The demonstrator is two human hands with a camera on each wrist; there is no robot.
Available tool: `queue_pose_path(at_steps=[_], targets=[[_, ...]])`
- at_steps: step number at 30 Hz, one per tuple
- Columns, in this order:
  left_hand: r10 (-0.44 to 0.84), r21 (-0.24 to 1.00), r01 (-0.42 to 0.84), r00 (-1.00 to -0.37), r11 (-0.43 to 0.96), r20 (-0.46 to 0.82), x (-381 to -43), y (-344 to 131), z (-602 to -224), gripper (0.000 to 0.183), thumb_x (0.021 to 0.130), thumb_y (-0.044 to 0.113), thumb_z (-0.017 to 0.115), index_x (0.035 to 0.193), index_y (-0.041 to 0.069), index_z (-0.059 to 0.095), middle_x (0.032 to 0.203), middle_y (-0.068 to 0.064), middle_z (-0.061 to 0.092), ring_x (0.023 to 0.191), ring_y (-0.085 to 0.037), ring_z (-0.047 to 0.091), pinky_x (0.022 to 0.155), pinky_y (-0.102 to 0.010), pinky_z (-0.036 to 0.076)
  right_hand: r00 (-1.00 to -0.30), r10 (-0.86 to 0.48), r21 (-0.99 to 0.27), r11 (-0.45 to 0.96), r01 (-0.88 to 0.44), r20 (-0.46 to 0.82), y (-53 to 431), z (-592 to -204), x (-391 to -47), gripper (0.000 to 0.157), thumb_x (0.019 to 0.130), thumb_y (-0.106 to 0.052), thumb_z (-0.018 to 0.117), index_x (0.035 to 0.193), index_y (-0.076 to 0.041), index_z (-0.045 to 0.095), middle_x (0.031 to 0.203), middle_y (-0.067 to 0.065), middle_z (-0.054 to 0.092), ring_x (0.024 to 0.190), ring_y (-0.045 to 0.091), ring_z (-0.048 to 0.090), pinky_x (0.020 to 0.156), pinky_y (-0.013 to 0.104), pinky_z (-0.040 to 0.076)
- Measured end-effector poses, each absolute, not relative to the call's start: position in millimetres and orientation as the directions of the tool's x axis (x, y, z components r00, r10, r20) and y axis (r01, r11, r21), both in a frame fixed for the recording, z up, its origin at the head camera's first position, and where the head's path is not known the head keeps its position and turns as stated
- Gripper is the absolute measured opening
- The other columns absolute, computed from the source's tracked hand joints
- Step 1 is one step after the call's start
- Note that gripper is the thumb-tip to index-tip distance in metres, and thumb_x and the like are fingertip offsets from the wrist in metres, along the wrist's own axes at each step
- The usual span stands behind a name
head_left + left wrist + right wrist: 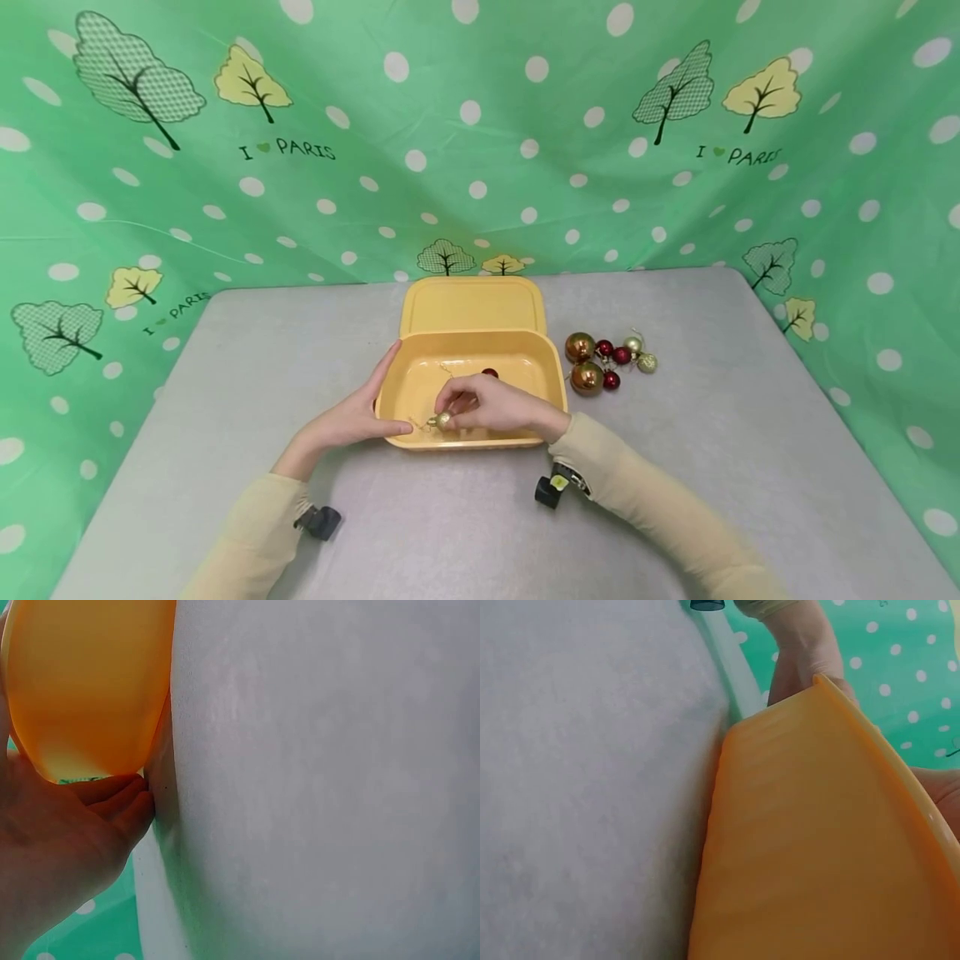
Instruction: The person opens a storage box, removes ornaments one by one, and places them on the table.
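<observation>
A yellow plastic box sits on the table, its open top facing up. My left hand grips its left end, thumb over the front rim and fingers along the outer wall; in the left wrist view those fingers bend against the box wall. Over the box's inside, my right hand pinches a small gold Christmas bauble with thin gold string trailing left from it. A dark red bauble lies inside near the back wall, partly hidden by the right hand. The right wrist view shows mostly the box's front wall.
Directly behind the box lies a matching yellow lid. To its right, several baubles form a cluster: large copper-gold ones, small red ones and small pale gold ones. A green dotted cloth hangs around the grey table.
</observation>
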State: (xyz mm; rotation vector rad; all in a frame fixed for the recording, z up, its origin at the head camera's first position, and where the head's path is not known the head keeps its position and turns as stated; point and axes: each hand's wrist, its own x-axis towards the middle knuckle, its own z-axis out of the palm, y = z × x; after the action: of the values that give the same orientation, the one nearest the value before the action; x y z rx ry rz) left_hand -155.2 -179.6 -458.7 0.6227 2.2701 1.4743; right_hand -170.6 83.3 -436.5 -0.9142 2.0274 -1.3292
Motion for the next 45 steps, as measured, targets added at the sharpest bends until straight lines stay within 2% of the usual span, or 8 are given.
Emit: queue_pose_path(at_steps=[5, 12, 19, 26, 38, 45], targets=[[0.545, 0.921, 0.158, -0.836, 0.355, -0.066, -155, -179, -457, 0.119, 0.079, 0.019, 0.081, 0.155, 0.027, -0.011, 0.160, -0.012, -0.009, 0.142, -0.035, 0.009, 0.112, -0.052, 0.016, -0.644, -0.762, -0.926, 0.284, -0.249, -0.060, 91, -431, -169, 0.014, 0.087, -0.002, 0.070, 0.101, -0.004, 0.066, 0.100, 0.001, 0.066, 0.093, 0.019, 0.062, 0.085, 0.028, 0.052], [0.545, 0.927, 0.144, -0.836, 0.345, -0.073, -156, -178, -456, 0.119, 0.079, 0.018, 0.081, 0.155, 0.026, -0.011, 0.160, -0.011, -0.009, 0.143, -0.034, 0.009, 0.112, -0.052, 0.016, -0.687, -0.727, -0.928, 0.266, -0.262, -0.015, 108, -424, -167, 0.017, 0.087, -0.002, 0.070, 0.104, -0.004, 0.065, 0.109, 0.006, 0.065, 0.097, 0.021, 0.062, 0.084, 0.033, 0.054], [0.545, 0.929, 0.149, -0.836, 0.339, -0.065, -156, -179, -456, 0.119, 0.079, 0.019, 0.081, 0.155, 0.023, -0.011, 0.160, -0.012, -0.010, 0.143, -0.036, 0.005, 0.113, -0.054, 0.014, -0.716, -0.696, -0.924, 0.241, -0.297, 0.049, 126, -418, -165, 0.018, 0.086, 0.000, 0.069, 0.103, -0.002, 0.066, 0.100, 0.006, 0.065, 0.092, 0.023, 0.061, 0.081, 0.035, 0.055], [0.549, 0.935, 0.133, -0.833, 0.328, -0.074, -156, -179, -455, 0.119, 0.080, 0.018, 0.081, 0.155, 0.024, -0.012, 0.160, -0.011, -0.011, 0.143, -0.035, 0.004, 0.113, -0.053, 0.015, -0.746, -0.665, -0.916, 0.275, -0.292, 0.038, 148, -412, -161, 0.018, 0.088, -0.003, 0.067, 0.106, -0.003, 0.065, 0.108, 0.007, 0.063, 0.097, 0.023, 0.062, 0.083, 0.036, 0.054], [0.545, 0.938, 0.126, -0.835, 0.323, -0.075, -155, -178, -454, 0.119, 0.080, 0.018, 0.081, 0.155, 0.024, -0.012, 0.160, -0.013, -0.011, 0.143, -0.036, 0.008, 0.112, -0.052, 0.016, -0.814, -0.575, -0.916, 0.275, -0.291, 0.086, 185, -401, -157, 0.017, 0.087, -0.001, 0.068, 0.104, -0.001, 0.065, 0.103, 0.010, 0.065, 0.095, 0.026, 0.064, 0.081, 0.041, 0.055], [0.547, 0.935, 0.131, -0.834, 0.329, -0.075, -155, -178, -453, 0.120, 0.080, 0.019, 0.081, 0.155, 0.024, -0.012, 0.160, -0.014, -0.010, 0.142, -0.036, 0.008, 0.112, -0.052, 0.016, -0.848, -0.520, -0.908, 0.301, -0.291, 0.099, 209, -398, -157, 0.017, 0.088, -0.001, 0.069, 0.104, -0.003, 0.066, 0.100, 0.009, 0.065, 0.091, 0.028, 0.063, 0.075, 0.031, 0.054]])
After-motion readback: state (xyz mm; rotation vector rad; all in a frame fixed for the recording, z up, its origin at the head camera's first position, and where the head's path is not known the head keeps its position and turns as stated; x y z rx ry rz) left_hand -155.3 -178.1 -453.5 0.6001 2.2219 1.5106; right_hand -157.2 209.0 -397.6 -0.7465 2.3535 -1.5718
